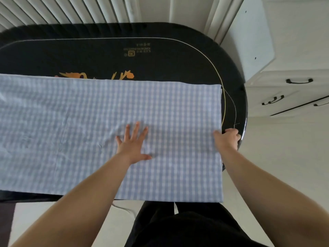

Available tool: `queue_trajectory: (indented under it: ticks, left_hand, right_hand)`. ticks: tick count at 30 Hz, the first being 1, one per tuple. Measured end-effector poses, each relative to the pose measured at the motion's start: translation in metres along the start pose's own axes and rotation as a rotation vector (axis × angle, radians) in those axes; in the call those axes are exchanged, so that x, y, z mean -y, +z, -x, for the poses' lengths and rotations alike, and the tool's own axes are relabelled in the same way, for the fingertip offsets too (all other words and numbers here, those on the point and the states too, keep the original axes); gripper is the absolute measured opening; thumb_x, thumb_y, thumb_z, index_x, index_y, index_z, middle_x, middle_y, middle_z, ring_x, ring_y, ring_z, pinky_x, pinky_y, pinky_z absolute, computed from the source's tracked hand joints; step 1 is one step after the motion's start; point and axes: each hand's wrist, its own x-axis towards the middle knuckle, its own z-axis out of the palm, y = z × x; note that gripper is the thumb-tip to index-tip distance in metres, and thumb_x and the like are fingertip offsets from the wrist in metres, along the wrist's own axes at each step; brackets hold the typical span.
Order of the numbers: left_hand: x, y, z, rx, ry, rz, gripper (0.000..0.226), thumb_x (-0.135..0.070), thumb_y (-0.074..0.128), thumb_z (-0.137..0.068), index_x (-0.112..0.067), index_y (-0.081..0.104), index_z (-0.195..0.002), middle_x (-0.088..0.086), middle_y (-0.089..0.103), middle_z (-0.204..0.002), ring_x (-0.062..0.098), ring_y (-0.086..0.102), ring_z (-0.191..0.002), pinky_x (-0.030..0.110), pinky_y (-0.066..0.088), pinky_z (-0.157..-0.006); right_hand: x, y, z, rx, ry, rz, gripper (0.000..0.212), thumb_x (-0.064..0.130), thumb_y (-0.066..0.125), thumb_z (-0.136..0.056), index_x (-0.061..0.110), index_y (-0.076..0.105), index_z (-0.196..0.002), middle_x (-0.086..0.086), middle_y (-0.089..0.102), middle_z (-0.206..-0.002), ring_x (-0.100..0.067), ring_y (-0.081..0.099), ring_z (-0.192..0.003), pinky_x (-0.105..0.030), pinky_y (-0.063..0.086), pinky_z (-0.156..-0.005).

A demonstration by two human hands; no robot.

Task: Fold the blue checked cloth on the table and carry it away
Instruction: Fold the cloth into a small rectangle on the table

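The blue checked cloth [89, 122] lies flat in a long band across the black table [160, 56], running off the left of the view, with its near edge hanging over the table's front. My left hand [132, 142] rests flat on the cloth near its middle, fingers spread. At the cloth's right edge, my right hand [227, 139] is closed on the fabric, thumb on top. A loose thread [234, 107] trails from the cloth's far right corner.
The table is oval, glossy black with a gold line and orange print [124, 75] beyond the cloth. White drawers with dark handles [299, 81] stand to the right. A white radiator [71, 9] runs behind the table. Pale floor lies right and below.
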Motion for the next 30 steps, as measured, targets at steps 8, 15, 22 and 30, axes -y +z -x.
queue_trajectory:
  ticks: [8, 15, 22, 30]
  left_hand:
    - [-0.006, -0.012, -0.006, 0.066, 0.007, -0.027, 0.124, -0.069, 0.067, -0.069, -0.040, -0.028, -0.144, -0.004, -0.048, -0.146, 0.037, -0.032, -0.141, 0.073, 0.009, -0.108]
    - [-0.011, -0.002, 0.007, -0.012, -0.025, -0.007, 0.107, -0.061, 0.062, -0.080, -0.039, -0.018, -0.148, -0.003, -0.034, -0.155, 0.037, -0.022, -0.145, 0.066, 0.015, -0.112]
    - [-0.021, 0.035, 0.031, -0.040, 0.108, -0.096, 0.065, -0.043, 0.030, -0.102, -0.036, -0.014, -0.151, -0.004, -0.034, -0.155, 0.035, -0.023, -0.145, 0.062, 0.009, -0.116]
    - [-0.022, 0.055, 0.052, -0.002, 0.186, -0.189, 0.077, -0.055, 0.036, -0.097, -0.039, -0.019, -0.149, -0.005, -0.036, -0.154, 0.035, -0.025, -0.144, 0.061, 0.013, -0.115]
  right_hand:
    - [-0.045, 0.005, 0.028, 0.108, 0.104, 0.121, 0.066, 0.056, 0.058, -0.069, 0.014, 0.047, -0.118, -0.009, 0.057, -0.116, -0.033, 0.058, -0.103, -0.047, 0.048, -0.092]
    - [-0.095, -0.006, 0.044, -0.053, 0.188, -0.013, 0.042, 0.039, 0.067, -0.082, 0.011, 0.055, -0.111, -0.015, 0.040, -0.130, -0.035, 0.042, -0.119, -0.044, 0.037, -0.101]
    - [-0.097, -0.008, 0.064, 0.092, 0.272, -0.323, 0.084, 0.054, 0.057, -0.086, 0.006, 0.023, -0.147, -0.013, 0.039, -0.141, -0.032, 0.044, -0.127, -0.042, 0.037, -0.102]
    - [-0.100, -0.019, 0.066, 0.322, 0.176, -0.121, 0.046, 0.046, 0.064, -0.085, 0.006, 0.054, -0.104, -0.006, 0.058, -0.087, -0.027, 0.056, -0.085, -0.035, 0.044, -0.076]
